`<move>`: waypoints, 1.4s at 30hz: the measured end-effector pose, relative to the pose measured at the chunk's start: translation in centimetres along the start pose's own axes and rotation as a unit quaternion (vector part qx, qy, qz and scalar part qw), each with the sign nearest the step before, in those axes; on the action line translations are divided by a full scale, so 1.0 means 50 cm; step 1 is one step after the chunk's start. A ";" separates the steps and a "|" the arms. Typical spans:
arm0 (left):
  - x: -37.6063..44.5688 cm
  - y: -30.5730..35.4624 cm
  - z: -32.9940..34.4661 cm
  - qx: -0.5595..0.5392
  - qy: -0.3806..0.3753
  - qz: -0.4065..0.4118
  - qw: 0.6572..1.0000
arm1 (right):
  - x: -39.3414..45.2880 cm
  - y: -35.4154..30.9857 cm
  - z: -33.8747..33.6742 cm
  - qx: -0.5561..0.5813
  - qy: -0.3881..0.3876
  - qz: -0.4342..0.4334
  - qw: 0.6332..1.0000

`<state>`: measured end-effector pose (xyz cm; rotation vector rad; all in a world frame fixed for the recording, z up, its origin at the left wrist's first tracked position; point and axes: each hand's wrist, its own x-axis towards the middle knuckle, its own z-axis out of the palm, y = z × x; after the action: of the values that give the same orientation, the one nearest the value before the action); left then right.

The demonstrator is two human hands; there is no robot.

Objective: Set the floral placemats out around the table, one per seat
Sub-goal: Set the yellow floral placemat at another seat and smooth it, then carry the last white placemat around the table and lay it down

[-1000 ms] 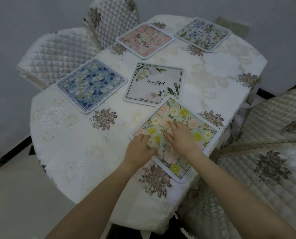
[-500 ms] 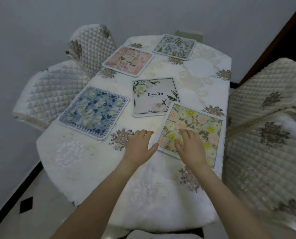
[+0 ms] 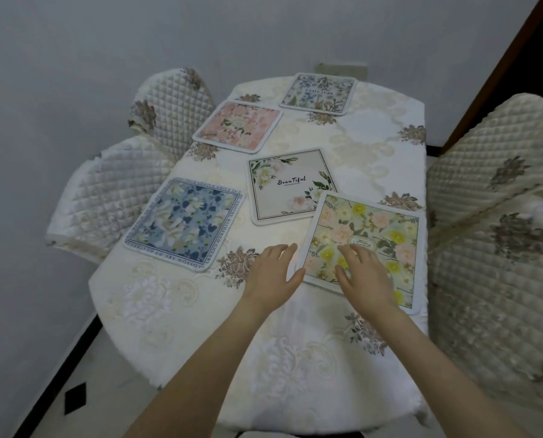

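Note:
Several floral placemats lie on the table (image 3: 295,358) with its cream embroidered cloth. A yellow-and-pink placemat (image 3: 377,235) sits at the right edge, its far left corner overlapping a white "Beautiful" placemat (image 3: 283,188) in the middle. A blue placemat (image 3: 185,222) lies at the left edge, a pink one (image 3: 238,126) further back on the left, and a pale blue-green one (image 3: 319,93) at the far end. My right hand (image 3: 362,276) rests flat on the yellow-and-pink placemat. My left hand (image 3: 273,273) lies flat on the cloth, its thumb touching that placemat's left edge.
Two quilted chairs (image 3: 112,191) stand along the left side and two quilted chairs (image 3: 498,172) along the right. A grey wall lies close behind the table's far end. A dark door frame (image 3: 498,74) runs up the right. Tiled floor shows at lower left.
Both hands have moved the yellow-and-pink placemat rightward and turned it nearly square to the table's right edge. The view has shifted, showing more of the right-hand chairs.

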<state>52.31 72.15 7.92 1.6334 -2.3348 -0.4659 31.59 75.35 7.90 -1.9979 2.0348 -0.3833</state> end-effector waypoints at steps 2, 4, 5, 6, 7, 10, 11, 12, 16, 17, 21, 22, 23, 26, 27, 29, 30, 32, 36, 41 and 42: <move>0.020 -0.004 -0.011 0.007 0.001 0.004 1.000 | 0.017 -0.006 -0.003 0.005 -0.008 -0.001 1.000; 0.044 -0.015 -0.022 0.009 0.007 0.006 1.000 | 0.039 -0.018 -0.006 0.011 -0.013 -0.002 1.000; 0.060 -0.024 -0.027 0.009 0.009 0.009 1.000 | 0.053 -0.024 -0.007 0.013 -0.012 -0.003 1.000; 0.076 -0.033 -0.031 0.008 0.008 0.013 1.000 | 0.069 -0.030 -0.008 0.015 -0.008 -0.004 1.000; 0.095 -0.042 -0.035 0.008 0.007 0.019 1.000 | 0.088 -0.033 -0.008 0.014 -0.005 -0.004 1.000; 0.154 -0.081 -0.047 0.010 0.003 0.035 0.999 | 0.152 -0.050 -0.004 0.003 0.000 0.002 1.000; 0.176 -0.096 -0.051 0.013 0.001 0.040 0.999 | 0.176 -0.055 -0.002 0.001 0.002 0.006 1.000; 0.197 -0.111 -0.053 0.014 -0.002 0.043 0.999 | 0.201 -0.061 0.001 0.001 0.004 0.009 1.000; 0.287 -0.169 -0.053 0.016 -0.008 0.047 0.999 | 0.303 -0.076 0.018 -0.002 0.006 0.007 1.000; 0.308 -0.180 -0.051 0.014 -0.011 0.046 0.999 | 0.325 -0.077 0.024 -0.002 0.009 0.006 1.000; 0.370 -0.222 -0.025 0.001 -0.028 0.027 0.999 | 0.389 -0.069 0.056 0.019 0.014 0.022 0.999; 0.377 -0.227 -0.015 -0.004 -0.033 0.022 0.999 | 0.394 -0.066 0.066 0.021 0.014 0.029 0.999; 0.380 -0.227 -0.006 -0.009 -0.036 0.022 0.999 | 0.396 -0.063 0.075 0.019 0.012 0.038 0.999; 0.375 -0.214 0.021 -0.013 -0.048 0.038 0.998 | 0.385 -0.057 0.094 0.008 0.001 0.060 0.998; 0.372 -0.208 0.028 -0.012 -0.050 0.045 0.998 | 0.378 -0.054 0.097 0.006 -0.004 0.063 0.998; 0.368 -0.198 0.032 -0.012 -0.051 0.053 0.997 | 0.368 -0.048 0.097 0.011 -0.010 0.066 0.998; 0.368 -0.196 0.032 -0.014 -0.050 0.053 0.997 | 0.365 -0.045 0.094 0.019 -0.011 0.069 0.997; 0.371 -0.197 0.030 -0.021 -0.043 0.036 0.998 | 0.365 -0.036 0.092 0.024 -0.014 0.068 0.997; 0.397 -0.221 0.029 -0.018 -0.046 0.002 0.999 | 0.403 -0.017 0.089 0.007 -0.014 0.058 0.998; 0.469 -0.268 0.035 -0.049 -0.030 -0.070 0.996 | 0.502 0.006 0.094 -0.007 -0.005 0.061 0.998; 0.485 -0.277 0.038 -0.055 -0.029 -0.094 0.994 | 0.522 0.011 0.098 -0.011 -0.008 0.064 0.998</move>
<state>55.27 45.15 1.23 1.8165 -2.1619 -0.6751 32.42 49.24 3.07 -1.8639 2.1522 -0.3196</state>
